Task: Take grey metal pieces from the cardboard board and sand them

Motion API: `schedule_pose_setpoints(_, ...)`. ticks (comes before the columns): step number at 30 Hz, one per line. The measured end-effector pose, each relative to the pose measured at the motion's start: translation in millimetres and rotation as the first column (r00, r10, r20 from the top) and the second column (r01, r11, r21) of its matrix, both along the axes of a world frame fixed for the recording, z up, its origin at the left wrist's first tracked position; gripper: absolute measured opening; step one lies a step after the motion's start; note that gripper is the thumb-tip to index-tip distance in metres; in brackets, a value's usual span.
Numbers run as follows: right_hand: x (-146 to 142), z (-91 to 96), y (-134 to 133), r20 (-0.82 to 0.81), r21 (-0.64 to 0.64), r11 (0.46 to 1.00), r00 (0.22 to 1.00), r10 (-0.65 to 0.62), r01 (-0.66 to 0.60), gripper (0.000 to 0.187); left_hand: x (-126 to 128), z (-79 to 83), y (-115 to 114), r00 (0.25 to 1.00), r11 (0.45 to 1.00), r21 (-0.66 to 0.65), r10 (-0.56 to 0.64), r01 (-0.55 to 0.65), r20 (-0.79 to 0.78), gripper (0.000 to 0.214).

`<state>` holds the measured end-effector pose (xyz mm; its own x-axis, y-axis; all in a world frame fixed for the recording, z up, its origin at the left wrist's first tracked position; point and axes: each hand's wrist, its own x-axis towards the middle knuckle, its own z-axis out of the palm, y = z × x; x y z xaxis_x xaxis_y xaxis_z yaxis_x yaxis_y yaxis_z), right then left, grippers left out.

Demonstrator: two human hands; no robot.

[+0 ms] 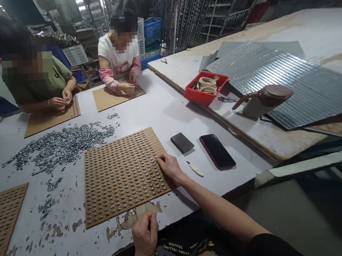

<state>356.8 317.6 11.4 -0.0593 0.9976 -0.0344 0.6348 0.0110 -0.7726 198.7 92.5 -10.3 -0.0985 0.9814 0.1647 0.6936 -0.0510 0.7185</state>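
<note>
In front of me lies a brown board with rows of small grey oval metal pieces set across most of it. Bare grooved strips show at its far right end. My right hand rests at the board's right edge, its fingers pressed together at the surface; whatever is between the fingertips is hidden. My left hand is curled closed beside the table's near edge, below the board, and its contents cannot be seen. A large heap of loose grey metal pieces spreads over the table beyond the board to the left.
Right of the board lie a dark rectangular block, a small knife and a phone. A red bin, a jug and metal sheets sit on the adjoining table. Two people work at boards opposite. Another filled board lies left.
</note>
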Motion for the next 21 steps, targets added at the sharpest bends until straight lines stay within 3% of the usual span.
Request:
schedule_pose_setpoints(11,2.8,4.7,9.4,0.184,-0.046,0.998,0.981,0.059,-0.051,0.016,4.3,-2.8,1.3,1.000,0.994,0.106,-0.002,0.004,-0.019,0.017)
schedule_pose_setpoints(17,2.3,4.2,14.0,0.210,-0.051,0.997,0.976,0.064,-0.054,0.011,5.2,0.4,2.6,0.999,0.988,0.153,0.011,-0.004,-0.046,0.017)
schedule_pose_setpoints(21,7.3,8.8,14.5,0.189,-0.046,0.996,0.979,0.081,-0.073,0.008,3.8,4.6,1.4,1.000,0.994,0.113,0.012,-0.010,-0.012,0.020)
